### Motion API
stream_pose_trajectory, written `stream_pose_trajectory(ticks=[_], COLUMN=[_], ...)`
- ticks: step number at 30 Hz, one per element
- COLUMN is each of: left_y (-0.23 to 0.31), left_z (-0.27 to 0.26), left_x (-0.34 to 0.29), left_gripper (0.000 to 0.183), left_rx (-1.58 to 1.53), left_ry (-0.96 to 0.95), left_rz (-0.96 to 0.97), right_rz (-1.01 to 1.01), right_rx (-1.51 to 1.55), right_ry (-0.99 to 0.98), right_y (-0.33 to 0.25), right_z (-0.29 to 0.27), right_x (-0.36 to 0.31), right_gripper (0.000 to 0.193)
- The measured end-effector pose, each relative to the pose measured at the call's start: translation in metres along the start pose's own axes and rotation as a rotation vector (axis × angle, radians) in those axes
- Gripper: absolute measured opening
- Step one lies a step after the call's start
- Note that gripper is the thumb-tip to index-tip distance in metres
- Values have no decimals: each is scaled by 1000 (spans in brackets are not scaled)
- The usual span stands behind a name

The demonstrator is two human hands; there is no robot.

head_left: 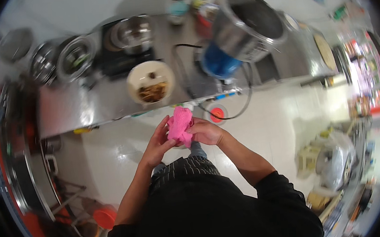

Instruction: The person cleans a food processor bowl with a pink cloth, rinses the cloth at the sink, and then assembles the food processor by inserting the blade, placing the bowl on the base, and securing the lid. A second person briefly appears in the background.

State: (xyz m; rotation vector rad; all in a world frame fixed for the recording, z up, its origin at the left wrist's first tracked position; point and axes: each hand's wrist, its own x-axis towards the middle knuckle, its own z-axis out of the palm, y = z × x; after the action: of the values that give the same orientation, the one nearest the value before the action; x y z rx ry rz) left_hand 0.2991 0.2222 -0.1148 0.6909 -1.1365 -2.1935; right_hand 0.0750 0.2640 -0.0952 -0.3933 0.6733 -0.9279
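A bunched pink cloth (182,124) is held between my two hands, in front of my body and just short of the counter's front edge. My left hand (158,142) grips its left side, with the thumb across the lower part. On the other side, my right hand (206,131) closes on the cloth with the thumb pressed over it. Beyond the cloth, a cream bowl (133,85) stands on the steel counter (77,109), holding brown shredded food and a small dark piece.
An induction cooker (114,64) with a steel bowl (135,34) stands behind the cream bowl. Further left are more steel bowls (76,58). A large steel pot (247,26) above a blue base (219,61) stands at right, its black cable (244,108) hanging over the edge. A red basin (105,216) is lower left.
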Motion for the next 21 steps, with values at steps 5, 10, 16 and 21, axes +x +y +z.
stream_pose_trajectory(ticks=[5,10,16,21], left_y=[62,100,162,244], left_z=[-107,-193,-290,-385], left_x=[-136,-272,-414,-485], left_gripper=[39,15,11,8], left_rx=[263,690,-221,-131], left_ry=[443,987,1037,1173], left_rz=[112,163,633,710], right_rz=[109,38,71,-157], right_rx=[-634,-1132,-1346,-1294], right_ry=[-99,-301,-619,-811], right_y=[51,102,186,263], right_z=[135,252,358,451], right_x=[114,202,334,427], right_gripper=[36,36,17,13])
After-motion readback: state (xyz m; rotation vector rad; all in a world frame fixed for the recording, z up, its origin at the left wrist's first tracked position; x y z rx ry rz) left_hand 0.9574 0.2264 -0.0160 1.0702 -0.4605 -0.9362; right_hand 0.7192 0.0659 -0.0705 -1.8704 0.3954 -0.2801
